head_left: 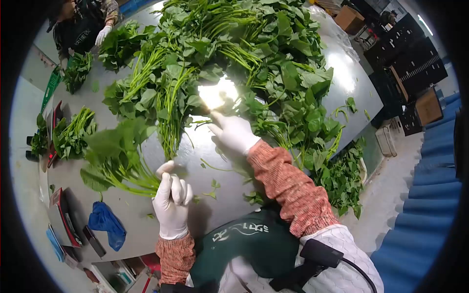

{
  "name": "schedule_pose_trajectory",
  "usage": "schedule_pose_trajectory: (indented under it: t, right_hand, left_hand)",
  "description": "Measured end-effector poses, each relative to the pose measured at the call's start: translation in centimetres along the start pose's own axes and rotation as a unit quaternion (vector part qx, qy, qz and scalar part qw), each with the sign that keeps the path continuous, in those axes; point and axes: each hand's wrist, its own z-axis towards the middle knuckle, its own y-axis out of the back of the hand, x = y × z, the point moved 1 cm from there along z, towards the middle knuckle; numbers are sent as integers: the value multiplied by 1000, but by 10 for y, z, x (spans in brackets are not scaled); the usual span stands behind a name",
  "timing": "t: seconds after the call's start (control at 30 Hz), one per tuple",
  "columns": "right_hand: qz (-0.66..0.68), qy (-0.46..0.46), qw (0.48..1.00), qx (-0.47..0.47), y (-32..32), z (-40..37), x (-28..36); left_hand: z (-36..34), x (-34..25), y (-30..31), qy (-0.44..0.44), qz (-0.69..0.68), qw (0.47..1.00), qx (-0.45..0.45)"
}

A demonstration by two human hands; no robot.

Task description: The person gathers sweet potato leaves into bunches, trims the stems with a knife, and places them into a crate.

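Note:
My left hand (172, 195), in a white glove, is closed around the stem ends of a bunch of leafy greens (122, 158). The leaves of that bunch fan out to the left above the metal table (215, 171). Further up, my right hand (236, 133), also gloved, reaches to the near edge of a big pile of leafy greens (288, 73). Its index finger and thumb are apart beside a few thin stems; bright glare lies just beyond the fingertips. Loose leaves and stem bits (213, 189) lie between my hands.
A co-worker's gloved hand (103, 35) is at the far left by other bunches. A separate bunch (75, 132), a red-edged scale-like device (66, 217) and a blue cloth (107, 224) are on the left. More greens (342, 180) sit below the table's right edge, near a blue curtain (420, 210).

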Motion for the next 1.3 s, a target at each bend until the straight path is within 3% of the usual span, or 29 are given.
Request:
schedule_pose_trajectory:
  t: [0.07,0.23,0.33,0.37,0.43,0.57,0.73,0.83,0.87,0.97,1.0,1.07,1.1,1.13,1.17,1.23,1.27,1.3]
  right_hand:
    - [-40,-4,999,7,-5,4,-2]
    - [147,-7,983,-113,21,-57,2]
    - [249,-98,959,-97,44,-99,-1]
    - [312,-103,941,-81,51,-106,-3]
    - [507,-195,838,-47,70,-115,7]
    - [617,-231,752,-15,74,-116,17]
    - [672,-204,703,111,55,-105,42]
    - [656,-191,701,205,49,-100,57]
    - [611,-203,738,203,48,-100,62]
    - [553,-203,782,203,48,-105,64]
    - [500,-147,833,186,48,-106,61]
    - [464,-90,870,140,49,-106,46]
    - [443,-60,887,119,52,-108,39]
    - [565,-127,796,175,61,-117,26]
    - [672,-88,723,131,67,-122,25]
    - [675,-38,729,104,77,-117,18]
    - [559,-128,815,88,83,-114,25]
    - [496,-176,846,86,84,-112,42]
  left_hand:
    - [-3,-6,9,-15,-6,1000,-7]
    - [4,-8,22,-8,-12,999,-43]
    - [13,1,16,36,-17,999,-35]
    - [15,6,15,52,-13,998,-33]
    - [20,14,9,80,-4,997,-25]
    - [20,21,-1,108,9,993,-44]
    - [9,27,-10,157,23,982,-103]
    - [3,34,-20,198,-11,974,-107]
    - [1,37,-18,193,-16,976,-104]
    - [0,43,-9,196,-34,977,-80]
    - [-1,43,-11,195,-31,976,-90]
    - [1,39,-18,201,-15,974,-99]
    - [4,33,-23,206,-1,967,-150]
    - [9,32,-12,181,-22,973,-140]
    - [13,29,-2,154,-42,978,-130]
    - [16,23,0,120,-5,981,-152]
    - [15,22,-6,114,14,981,-157]
    - [13,23,-12,110,33,981,-159]
